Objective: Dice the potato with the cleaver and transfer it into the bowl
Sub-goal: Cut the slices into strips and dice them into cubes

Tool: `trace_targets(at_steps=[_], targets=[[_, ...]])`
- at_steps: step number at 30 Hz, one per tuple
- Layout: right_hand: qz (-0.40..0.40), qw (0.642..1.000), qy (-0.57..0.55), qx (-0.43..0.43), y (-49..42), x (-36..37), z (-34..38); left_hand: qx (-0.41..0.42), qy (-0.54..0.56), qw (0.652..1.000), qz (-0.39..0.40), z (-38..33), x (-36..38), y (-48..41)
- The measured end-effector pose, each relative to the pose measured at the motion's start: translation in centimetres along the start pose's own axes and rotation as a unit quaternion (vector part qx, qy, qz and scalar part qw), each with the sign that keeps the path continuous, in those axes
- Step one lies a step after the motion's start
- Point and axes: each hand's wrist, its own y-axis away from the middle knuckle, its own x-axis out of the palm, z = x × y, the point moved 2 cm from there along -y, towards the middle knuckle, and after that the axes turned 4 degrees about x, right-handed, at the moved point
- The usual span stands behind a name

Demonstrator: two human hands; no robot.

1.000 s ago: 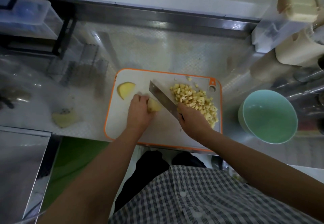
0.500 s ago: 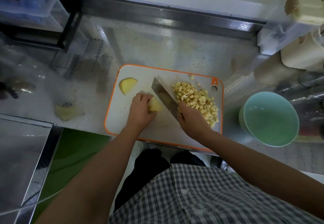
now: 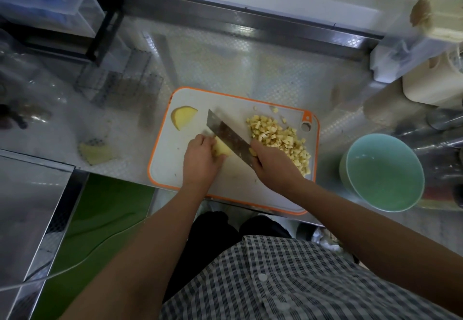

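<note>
Fingers (image 3: 200, 142) of the left hand (image 3: 200, 163) curl down over a yellow potato piece (image 3: 222, 149) and hold it to the cutting board (image 3: 170, 169), near the board's middle. Only the right side of the piece shows past the fingertips. The right hand (image 3: 273, 168) is closed round the handle of the cleaver (image 3: 225, 133), hiding the handle entirely. The blade runs on a slant from that hand toward the far left of the board. Its flat is tipped up to the camera and its edge meets the right side of the held piece.

Just beyond the blade, a heap of diced potato (image 3: 278, 138) covers the right part of the board, from near the far edge down alongside the right hand. A few loose cubes lie toward the far right corner, beside the hanging hole (image 3: 306, 126). A potato half (image 3: 183, 117) lies alone near the far left corner, apart from both hands.

The board, white with an orange rim, sits at the near edge of the steel worktop (image 3: 225, 69). A pale green bowl (image 3: 363, 159) stands on the worktop to the right of the board, near it but not touching. On the worktop to the left of the board lies a yellowish scrap (image 3: 96, 153), too blurred to tell more.
</note>
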Motion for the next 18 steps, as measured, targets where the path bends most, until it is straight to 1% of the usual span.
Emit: trace_targets(at_steps=[9, 16, 18], targets=[[0.04, 0.997, 0.062, -0.009, -0.3, 0.1, 0.2, 0.02, -0.041, 0.999, 0.009, -0.1, 0.2, -0.3], [0.084, 0.991, 0.093, 0.042, -1.1, 0.8, 0.7, 0.027, -0.055, 0.998, 0.023, 0.1, 0.4, -0.7], [0.084, 0.989, 0.104, 0.057, -1.4, 1.5, 0.8, 0.029, -0.053, 0.998, 0.025, 0.1, 0.4, -0.7]])
